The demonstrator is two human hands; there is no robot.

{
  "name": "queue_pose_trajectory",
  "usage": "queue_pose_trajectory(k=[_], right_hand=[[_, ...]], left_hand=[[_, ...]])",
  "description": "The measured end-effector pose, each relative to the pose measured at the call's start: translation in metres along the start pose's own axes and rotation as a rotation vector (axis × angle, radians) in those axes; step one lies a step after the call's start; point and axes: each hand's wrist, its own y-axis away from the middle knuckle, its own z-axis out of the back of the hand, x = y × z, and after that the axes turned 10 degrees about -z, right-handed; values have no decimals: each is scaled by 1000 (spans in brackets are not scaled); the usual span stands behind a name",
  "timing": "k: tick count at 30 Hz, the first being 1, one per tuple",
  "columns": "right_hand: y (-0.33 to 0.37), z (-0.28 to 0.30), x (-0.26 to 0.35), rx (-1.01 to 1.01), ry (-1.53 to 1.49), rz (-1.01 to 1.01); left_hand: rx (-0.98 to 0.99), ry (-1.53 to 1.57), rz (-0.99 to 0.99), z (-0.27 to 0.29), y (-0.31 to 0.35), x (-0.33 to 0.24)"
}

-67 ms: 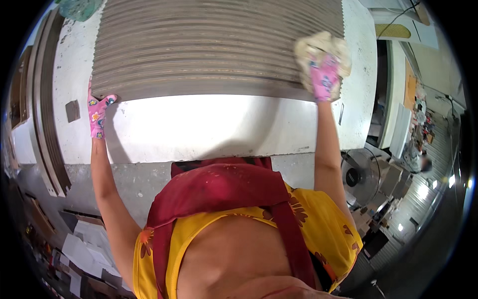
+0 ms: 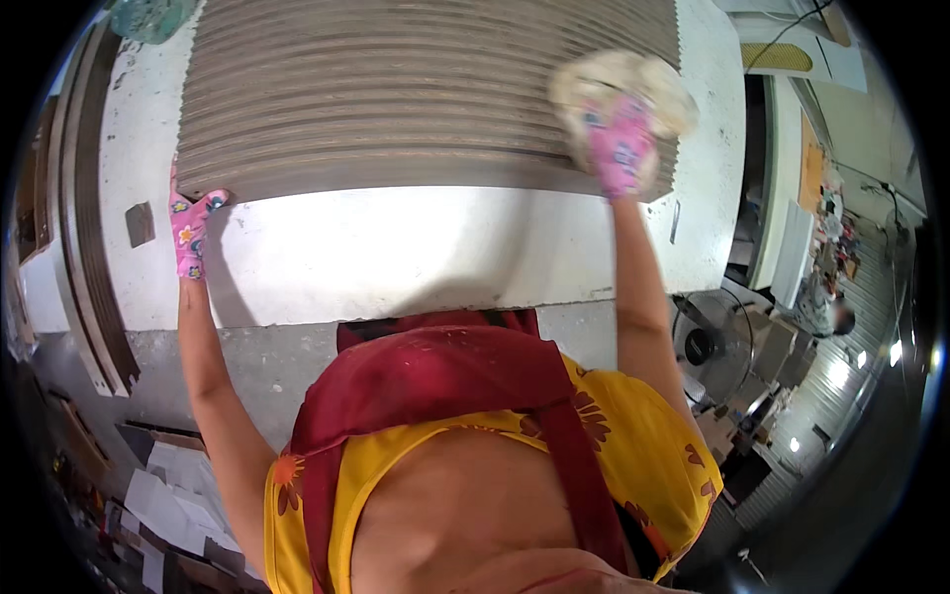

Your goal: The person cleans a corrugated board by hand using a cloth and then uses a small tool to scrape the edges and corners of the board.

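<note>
A brown-grey ribbed panel [image 2: 396, 109] lies on the white worktable [image 2: 376, 252], its grooves running from left to right. At the panel's near left corner, my left hand [image 2: 189, 233] in a pink flowered glove grips the edge, thumb along the front and fingers by the left side. Toward the panel's right end, my right hand [image 2: 621, 148], in a matching glove, is closed on a bunched cream cloth [image 2: 658, 94] pressed to the ribs. Motion blurs this hand a little, and its fingertips are partly lost in the cloth.
Long brown strips [image 2: 84, 218] stand along the table's left side. A greenish transparent bag [image 2: 153, 18] sits at the far left corner. To the right are a fan [image 2: 705, 346], cardboard boxes [image 2: 777, 346] and, farther off, another person [image 2: 816, 307]. White packaging [image 2: 178, 495] lies at lower left.
My right hand and the cloth have slid left across the ribs. My left hand stays at the panel's corner.
</note>
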Motion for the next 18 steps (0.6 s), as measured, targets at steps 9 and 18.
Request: queue_pose_trajectory(k=[9, 18], right_hand=[[-10, 62, 363, -170, -879, 633], [-38, -10, 25, -78, -281, 66]], left_hand=[[-37, -568, -485, -17, -29, -18], [567, -994, -576, -48, -62, -70]])
